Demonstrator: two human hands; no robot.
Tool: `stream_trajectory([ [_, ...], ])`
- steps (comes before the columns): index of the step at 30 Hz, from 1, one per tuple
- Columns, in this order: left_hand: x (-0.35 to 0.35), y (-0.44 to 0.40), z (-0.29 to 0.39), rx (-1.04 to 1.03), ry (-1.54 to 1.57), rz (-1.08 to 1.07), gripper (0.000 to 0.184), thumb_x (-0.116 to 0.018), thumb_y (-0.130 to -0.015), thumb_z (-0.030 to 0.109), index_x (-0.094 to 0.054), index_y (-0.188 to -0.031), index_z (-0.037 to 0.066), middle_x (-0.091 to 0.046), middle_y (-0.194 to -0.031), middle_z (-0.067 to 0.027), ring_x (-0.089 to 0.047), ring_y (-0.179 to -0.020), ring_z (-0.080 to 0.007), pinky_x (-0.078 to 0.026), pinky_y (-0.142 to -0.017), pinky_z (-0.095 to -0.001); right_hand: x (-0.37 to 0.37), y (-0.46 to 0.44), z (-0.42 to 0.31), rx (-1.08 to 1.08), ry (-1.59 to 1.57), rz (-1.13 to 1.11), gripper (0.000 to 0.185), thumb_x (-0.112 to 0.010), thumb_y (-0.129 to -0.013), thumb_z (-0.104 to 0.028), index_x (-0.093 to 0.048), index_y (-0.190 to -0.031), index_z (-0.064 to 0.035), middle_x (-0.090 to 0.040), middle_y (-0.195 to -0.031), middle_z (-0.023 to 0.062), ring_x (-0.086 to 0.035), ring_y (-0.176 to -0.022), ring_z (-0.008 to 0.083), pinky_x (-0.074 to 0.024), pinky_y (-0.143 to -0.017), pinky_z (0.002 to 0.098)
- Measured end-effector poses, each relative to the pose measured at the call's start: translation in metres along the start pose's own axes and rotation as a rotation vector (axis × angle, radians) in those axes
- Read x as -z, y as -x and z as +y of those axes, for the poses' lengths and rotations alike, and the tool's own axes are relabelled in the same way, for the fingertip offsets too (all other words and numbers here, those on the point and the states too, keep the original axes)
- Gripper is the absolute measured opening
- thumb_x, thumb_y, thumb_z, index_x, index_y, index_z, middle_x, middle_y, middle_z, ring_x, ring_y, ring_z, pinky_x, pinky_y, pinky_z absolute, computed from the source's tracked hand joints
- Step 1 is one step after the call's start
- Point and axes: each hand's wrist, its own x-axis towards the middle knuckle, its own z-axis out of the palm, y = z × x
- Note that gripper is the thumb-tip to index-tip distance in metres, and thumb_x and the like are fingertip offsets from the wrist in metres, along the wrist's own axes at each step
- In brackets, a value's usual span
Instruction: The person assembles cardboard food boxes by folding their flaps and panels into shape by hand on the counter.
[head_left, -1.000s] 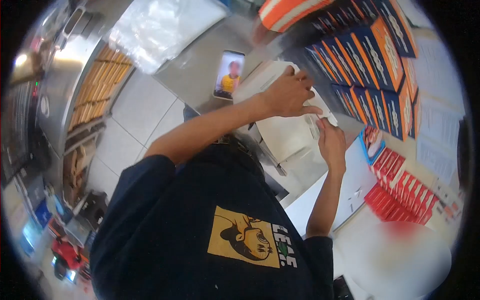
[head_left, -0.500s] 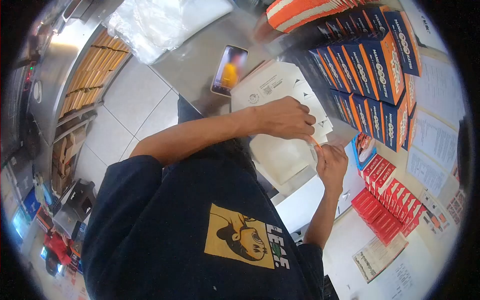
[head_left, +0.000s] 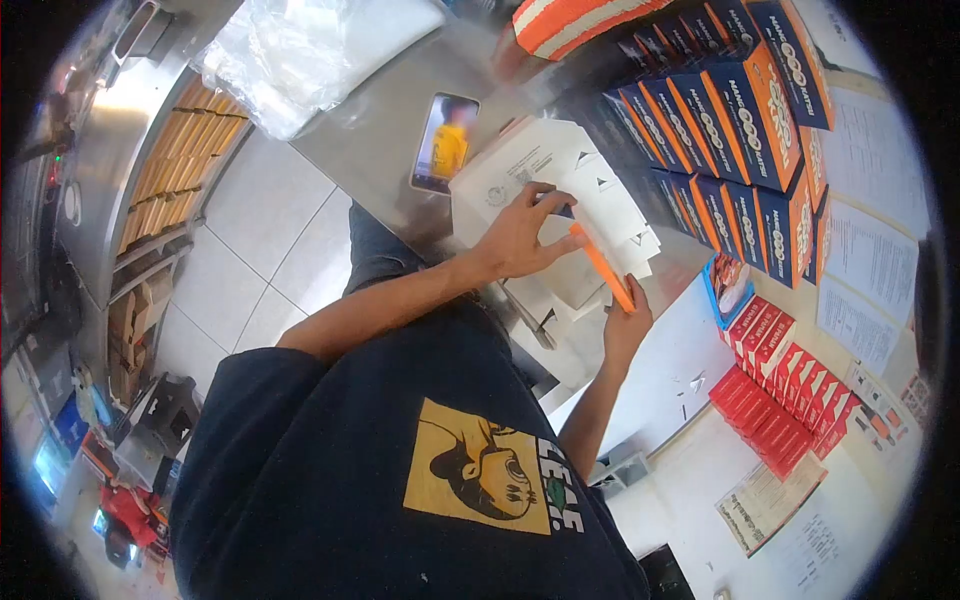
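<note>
A partly folded carton (head_left: pixel 602 268) is between my hands, its orange side panel standing up and its inner side white. My right hand (head_left: pixel 628 315) is closed on the near end of that orange panel. My left hand (head_left: pixel 520 235) is at the other end, its thumb against the orange panel and its index finger by a small navy flap (head_left: pixel 563 211); the other fingers are bent. Beneath lies a stack of flat white printed carton blanks (head_left: pixel 520 165). To their left on the metal counter (head_left: pixel 385 135) is a phone (head_left: pixel 445 143) with its screen lit.
Navy and orange boxes (head_left: pixel 735 130) stand stacked at upper right. Red and white boxes (head_left: pixel 775 400) line the wall beside posted papers (head_left: pixel 870 250). Clear plastic bags (head_left: pixel 285 60) lie at the counter's far left. A person in red (head_left: pixel 130 515) is in the background.
My left hand has moved left, away from my right hand, with its thumb and index finger spread. The orange panel now shows at full length between my hands. The view has shifted slightly.
</note>
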Motion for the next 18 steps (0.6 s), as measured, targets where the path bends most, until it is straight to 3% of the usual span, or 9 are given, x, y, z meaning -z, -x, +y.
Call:
stream_trajectory([
  [2,-0.003,0.001,0.004,0.078,0.005,0.003,0.056,-0.067,-0.094,0.040,-0.051,-0.138,0.009,-0.049,-0.134,-0.0259,-0.051,-0.125,-0.0448,-0.043,-0.106,-0.0496,-0.008,0.009,-0.008,-0.420,-0.515,0.050,0.031,-0.058,-0.097,-0.008,-0.065,-0.125,0.0039,-0.067,-0.109,0.0166,-0.068,-0.101,0.0263,-0.0593,-0.081,0.0388],
  [5,-0.007,0.004,0.006,0.108,0.082,-0.045,0.058,-0.062,-0.097,0.038,-0.044,-0.143,0.008,-0.046,-0.139,-0.0291,-0.047,-0.130,-0.0477,-0.041,-0.109,-0.0499,-0.030,0.024,0.004,-0.560,-0.696,0.081,0.030,-0.055,-0.099,-0.010,-0.064,-0.123,0.0049,-0.066,-0.107,0.0135,-0.067,-0.097,0.0224,-0.0613,-0.077,0.0383],
  [8,-0.018,0.010,-0.013,0.069,0.044,-0.104,0.060,-0.056,-0.100,0.037,-0.038,-0.148,0.005,-0.038,-0.150,-0.0315,-0.040,-0.137,-0.0493,-0.039,-0.112,-0.0502,-0.062,0.034,0.006,-0.601,-0.799,0.177,0.031,-0.052,-0.101,-0.014,-0.062,-0.124,0.0042,-0.066,-0.108,0.0137,-0.066,-0.097,0.0229,-0.0608,-0.078,0.0390],
  [10,-0.014,0.015,-0.028,0.017,0.001,-0.157,0.061,-0.053,-0.101,0.036,-0.034,-0.151,0.005,-0.031,-0.154,-0.0317,-0.037,-0.140,-0.0489,-0.037,-0.113,-0.0502,-0.078,0.036,0.011,-0.636,-0.816,0.206,0.029,-0.052,-0.100,-0.009,-0.060,-0.123,0.0059,-0.062,-0.113,0.0165,-0.065,-0.101,0.0215,-0.0592,-0.078,0.0343],
  [13,-0.012,0.022,-0.055,-0.125,-0.156,-0.194,0.063,-0.048,-0.104,0.032,-0.026,-0.156,0.004,-0.022,-0.160,-0.0317,-0.033,-0.144,-0.0478,-0.033,-0.116,-0.0499,-0.104,0.040,0.030,-0.464,-0.703,0.148,0.036,-0.056,-0.099,-0.015,-0.056,-0.130,0.0020,-0.057,-0.128,0.0172,-0.061,-0.113,0.0249,-0.0493,-0.094,0.0336],
  [15,-0.014,0.023,-0.060,-0.217,-0.266,-0.182,0.064,-0.046,-0.105,0.029,-0.021,-0.158,0.004,-0.019,-0.161,-0.0315,-0.032,-0.145,-0.0470,-0.030,-0.118,-0.0495,-0.143,0.048,0.071,-0.458,-0.708,0.157,0.037,-0.055,-0.100,-0.017,-0.054,-0.132,0.0018,-0.056,-0.130,0.0167,-0.060,-0.116,0.0246,-0.0500,-0.095,0.0349],
  [18,-0.016,0.025,-0.058,-0.206,-0.386,-0.209,0.064,-0.042,-0.106,0.025,-0.016,-0.160,0.003,-0.017,-0.162,-0.0310,-0.029,-0.147,-0.0456,-0.025,-0.121,-0.0485,-0.116,0.045,0.039,-0.476,-0.775,0.135,0.041,-0.051,-0.102,-0.022,-0.049,-0.137,0.0003,-0.055,-0.133,0.0155,-0.057,-0.122,0.0249,-0.0513,-0.097,0.0383],
])
